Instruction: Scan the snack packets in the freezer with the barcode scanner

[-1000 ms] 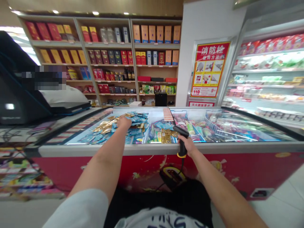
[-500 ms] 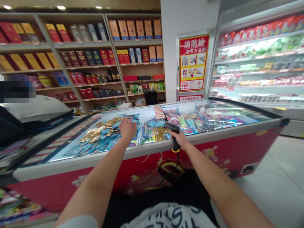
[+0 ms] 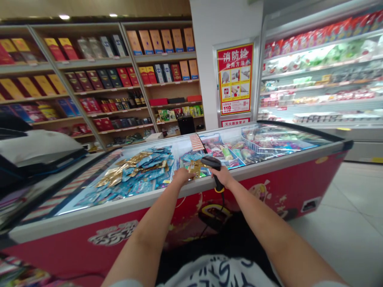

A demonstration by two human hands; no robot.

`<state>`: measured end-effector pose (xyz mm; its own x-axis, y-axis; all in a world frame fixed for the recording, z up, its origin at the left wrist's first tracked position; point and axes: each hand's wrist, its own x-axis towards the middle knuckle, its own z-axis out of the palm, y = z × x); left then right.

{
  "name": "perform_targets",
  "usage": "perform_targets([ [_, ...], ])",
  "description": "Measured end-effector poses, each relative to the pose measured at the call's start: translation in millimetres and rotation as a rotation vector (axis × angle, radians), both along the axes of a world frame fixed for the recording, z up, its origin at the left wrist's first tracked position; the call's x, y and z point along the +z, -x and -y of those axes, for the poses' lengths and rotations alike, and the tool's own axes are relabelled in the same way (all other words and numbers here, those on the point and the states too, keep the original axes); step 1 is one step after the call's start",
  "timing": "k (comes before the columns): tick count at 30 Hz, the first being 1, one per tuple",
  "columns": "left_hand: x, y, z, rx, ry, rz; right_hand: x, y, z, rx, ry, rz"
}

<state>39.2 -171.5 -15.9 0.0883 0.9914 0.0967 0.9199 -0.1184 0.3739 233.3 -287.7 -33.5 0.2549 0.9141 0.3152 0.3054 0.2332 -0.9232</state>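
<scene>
My right hand (image 3: 222, 175) is wrapped around the grip of a black barcode scanner (image 3: 212, 161), held over the freezer's front rim. My left hand (image 3: 182, 175) is at the same rim, just left of the scanner. Its curled fingers are at the near edge of a gold packet (image 3: 196, 166) and appear to pinch it; the fingertips are partly hidden. To the left, a big heap of blue packets (image 3: 149, 175) and gold packets (image 3: 115, 175) lies on the glass top of the chest freezer (image 3: 161, 195).
Wrapped frozen goods and wire baskets (image 3: 254, 145) fill the freezer's right part. A yellow-black object (image 3: 214, 217) is at its red front. Boxed shelves (image 3: 104, 83) and a lit refrigerated cabinet (image 3: 317, 83) are behind. A counter (image 3: 60, 171) adjoins at the left.
My left hand has left the packet heap and moved right and nearer, to the gold packet beside the scanner. My right hand still holds the scanner. The view has turned slightly right.
</scene>
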Motion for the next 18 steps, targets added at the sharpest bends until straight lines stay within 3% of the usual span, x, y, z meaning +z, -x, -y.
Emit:
perform_targets([
  [4,-5.8,22.8,-5.9,-0.004,-0.044,0.219,-1.3,0.6,1.3,-0.008,0.030,0.030],
  [10,-14.2,39.3,8.9,0.134,-0.321,0.485,5.4,11.5,-5.1,-0.009,0.066,-0.071],
  [13,-15.9,40.0,13.1,0.084,-0.383,0.569,10.7,20.5,-6.8,0.015,0.063,-0.075],
  [18,-19.5,40.8,8.3,-0.033,-0.355,0.650,11.1,31.5,-1.1,0.051,0.058,0.159],
])
